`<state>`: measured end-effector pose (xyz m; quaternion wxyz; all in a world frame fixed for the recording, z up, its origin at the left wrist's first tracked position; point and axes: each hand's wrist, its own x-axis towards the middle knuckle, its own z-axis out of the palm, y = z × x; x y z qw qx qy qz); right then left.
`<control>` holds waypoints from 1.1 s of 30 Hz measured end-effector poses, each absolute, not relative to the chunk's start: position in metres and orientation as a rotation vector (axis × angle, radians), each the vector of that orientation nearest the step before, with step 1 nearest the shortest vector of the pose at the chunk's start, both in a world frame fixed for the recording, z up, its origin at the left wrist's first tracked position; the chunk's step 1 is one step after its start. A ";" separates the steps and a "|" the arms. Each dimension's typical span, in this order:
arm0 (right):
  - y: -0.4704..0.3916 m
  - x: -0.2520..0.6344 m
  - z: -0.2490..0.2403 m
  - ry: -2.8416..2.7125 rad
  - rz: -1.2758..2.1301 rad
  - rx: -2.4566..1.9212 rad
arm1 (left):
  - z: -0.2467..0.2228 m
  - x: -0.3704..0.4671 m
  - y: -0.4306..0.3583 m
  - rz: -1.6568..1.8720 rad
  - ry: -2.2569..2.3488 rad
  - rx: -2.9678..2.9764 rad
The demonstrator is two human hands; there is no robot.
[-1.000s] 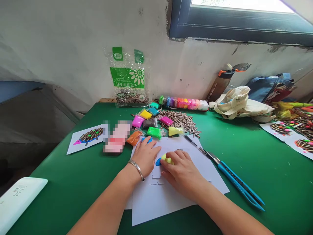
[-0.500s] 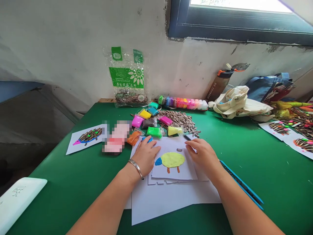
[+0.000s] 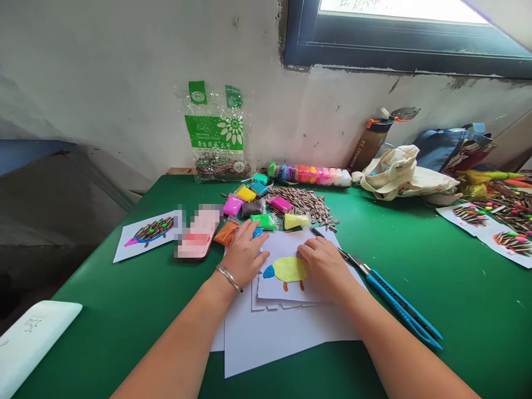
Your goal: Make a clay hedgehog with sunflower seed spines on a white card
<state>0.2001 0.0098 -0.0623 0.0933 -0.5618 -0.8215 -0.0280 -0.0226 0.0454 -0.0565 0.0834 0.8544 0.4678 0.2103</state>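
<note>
A flattened clay animal (image 3: 288, 270) with a yellow-green oval body, blue head and two brown-orange legs lies on a white card (image 3: 274, 295). Over the card's left side is my left hand (image 3: 244, 252), open, fingers apart, near a blue clay packet (image 3: 257, 233). My right hand (image 3: 326, 269) covers the body's right end. Its fingers are bent together at the card's upper edge, and whatever they hold is hidden. Larger white sheets (image 3: 266, 346) lie underneath. Right of that hand are blue-handled tweezers (image 3: 399, 307); a dark, thin tool (image 3: 317, 233) lies beyond it.
Clay packets (image 3: 261, 221) and loose sunflower seeds (image 3: 311, 205) lie ahead, before a seed bag (image 3: 218, 133). A phone (image 3: 201, 233) and a finished seed hedgehog card (image 3: 147, 235) are left. A bottle (image 3: 369, 141) and cloth bag (image 3: 409, 177) stand back right.
My right hand has moved left from the sheet's right side onto the card, covering the small metal piece seen there before. My left hand has shifted slightly, its fingers more spread.
</note>
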 end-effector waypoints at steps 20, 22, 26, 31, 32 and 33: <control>0.008 0.200 -0.064 -2.235 -0.054 -1.654 | -0.009 -0.035 0.032 0.515 1.375 2.358; 0.006 0.196 -0.055 -2.091 0.009 -1.629 | -0.012 -0.033 0.030 0.353 1.322 2.388; 0.001 0.181 -0.033 -1.968 0.220 -1.536 | -0.018 -0.030 0.029 0.138 1.220 2.451; 0.001 0.162 -0.023 -1.957 0.582 -1.416 | -0.018 -0.030 0.029 -0.019 1.222 2.464; 0.001 0.161 -0.025 -1.942 0.653 -1.405 | -0.018 -0.030 0.029 -0.035 1.215 2.469; 0.002 0.160 -0.029 -1.913 0.731 -1.403 | -0.018 -0.030 0.028 -0.045 1.207 2.474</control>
